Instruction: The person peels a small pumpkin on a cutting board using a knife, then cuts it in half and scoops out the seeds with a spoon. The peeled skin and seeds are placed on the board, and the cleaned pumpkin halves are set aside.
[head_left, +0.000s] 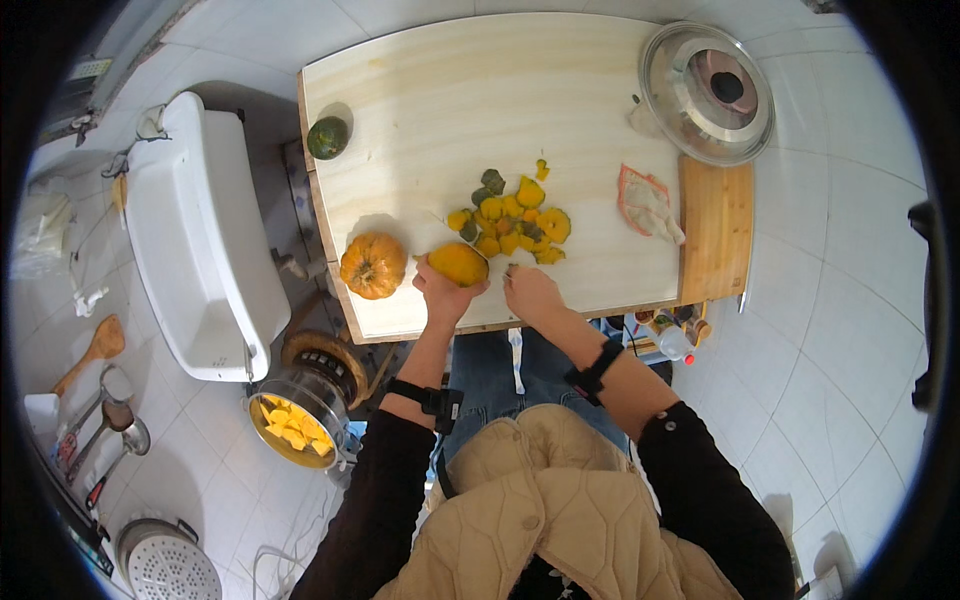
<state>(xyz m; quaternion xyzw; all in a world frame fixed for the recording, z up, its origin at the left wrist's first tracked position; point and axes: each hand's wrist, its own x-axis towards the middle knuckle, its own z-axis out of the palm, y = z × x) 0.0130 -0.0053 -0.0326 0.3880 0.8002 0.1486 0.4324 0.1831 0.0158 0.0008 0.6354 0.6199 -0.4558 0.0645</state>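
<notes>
My left hand (444, 296) grips a partly peeled pumpkin piece (459, 264) of yellow-orange colour near the front edge of the table, with some dark green rind along its side. Just to the right, my right hand (534, 294) is closed around a thin tool, probably a small knife; the fist hides most of it. The fist is apart from the pumpkin piece. Beyond both hands lies a loose heap of pumpkin peelings (517, 217), yellow inside and green outside. A whole orange ribbed pumpkin (373, 265) rests left of my left hand.
On the pale table (465, 97) are a dark green squash (328, 138), a crumpled cloth (645, 201) and a large metal lid (701, 90), near a wooden board (716, 232). Left stand a white sink (217, 247) and, lower down, a metal pot with cut pumpkin chunks (296, 426).
</notes>
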